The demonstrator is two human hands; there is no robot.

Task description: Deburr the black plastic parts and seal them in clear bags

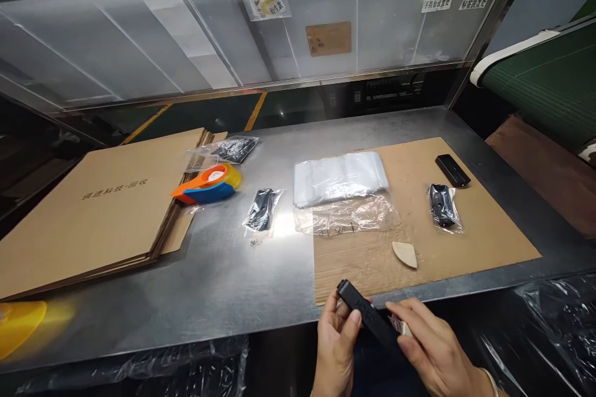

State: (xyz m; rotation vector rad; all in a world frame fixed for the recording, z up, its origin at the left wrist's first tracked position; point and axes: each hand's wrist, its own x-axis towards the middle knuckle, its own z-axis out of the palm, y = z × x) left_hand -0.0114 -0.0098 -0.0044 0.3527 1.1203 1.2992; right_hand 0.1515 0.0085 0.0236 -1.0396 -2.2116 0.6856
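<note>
My left hand [334, 344] is closed around the upper part of a long black plastic device [365, 313] with raised lettering on its face. It is held tilted over the table's front edge. My right hand [435, 347] pinches a small whitish piece [404, 327] against the device's right side; its exact kind is unclear. The device's lower end runs into shadow by the right fingers. Ahead of my hands, a cream wedge-shaped pad [405, 255] lies on a cardboard sheet [484, 242].
Clear plastic bags [342, 178] are stacked mid-table. Bagged black parts [442, 205] [261, 209] and an unbagged black case [452, 170] lie around them. An orange-blue tape dispenser [207, 185] sits beside stacked cardboard [93, 198]. A shelf rail [279, 85] crosses above the table.
</note>
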